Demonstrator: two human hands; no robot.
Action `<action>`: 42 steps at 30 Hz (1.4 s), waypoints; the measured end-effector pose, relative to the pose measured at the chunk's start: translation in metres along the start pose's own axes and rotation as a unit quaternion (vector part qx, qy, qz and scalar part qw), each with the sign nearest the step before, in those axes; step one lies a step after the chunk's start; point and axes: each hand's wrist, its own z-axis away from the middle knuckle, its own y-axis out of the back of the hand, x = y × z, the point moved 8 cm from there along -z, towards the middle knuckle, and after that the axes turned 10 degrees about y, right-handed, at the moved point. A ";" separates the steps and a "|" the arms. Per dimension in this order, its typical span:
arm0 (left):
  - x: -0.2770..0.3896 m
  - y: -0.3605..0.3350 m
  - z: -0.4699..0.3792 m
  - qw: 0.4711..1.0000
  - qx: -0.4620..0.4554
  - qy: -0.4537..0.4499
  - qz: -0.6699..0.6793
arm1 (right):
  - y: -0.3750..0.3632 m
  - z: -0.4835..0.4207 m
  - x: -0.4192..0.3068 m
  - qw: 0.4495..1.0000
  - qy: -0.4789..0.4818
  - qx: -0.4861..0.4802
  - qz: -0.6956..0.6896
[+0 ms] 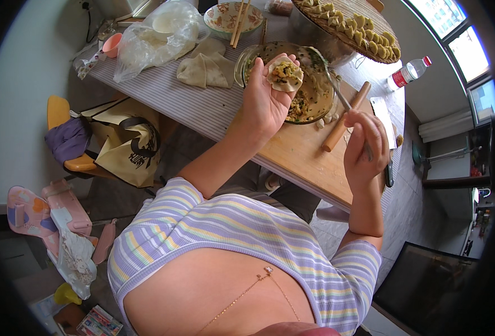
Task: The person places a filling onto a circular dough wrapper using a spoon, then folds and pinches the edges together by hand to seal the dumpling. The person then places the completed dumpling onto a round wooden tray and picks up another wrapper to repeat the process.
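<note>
My left hand [268, 101] is raised palm up over a glass bowl [329, 107], its fingers cradling a round dough wrapper [300, 80] topped with chopped filling [284, 72]. The bowl holds more of that filling, smeared along its inside. In my right hand [367, 143] is the handle of a metal spoon [340, 94], whose far end reaches into the bowl. Beneath the right hand and beside the bowl is a wooden board [302, 147] with a wooden rolling pin [348, 115] and small dough pieces [325, 120]. A cleaver [382, 119] rests at the board's right side.
Folded dumplings [356, 31] line a woven tray [384, 25] above a metal pot [314, 40]. Around the table stand a plastic bottle [409, 73], a patterned bowl [218, 21] with chopsticks [240, 25], a plastic bag [155, 42] and folded dough sheets [205, 69]. A black-handled knife [389, 174] lies near the right edge.
</note>
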 end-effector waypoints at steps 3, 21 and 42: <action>-0.004 -0.005 0.002 0.999 -0.002 0.041 -0.003 | -0.005 -0.006 -0.014 0.995 0.093 -0.008 -0.014; -0.005 0.006 -0.001 0.997 0.052 0.059 -0.027 | -0.006 -0.001 -0.016 0.991 0.118 -0.057 -0.008; -0.001 0.006 -0.002 0.998 0.023 0.045 -0.042 | 0.000 0.010 0.002 1.000 0.007 -0.020 0.020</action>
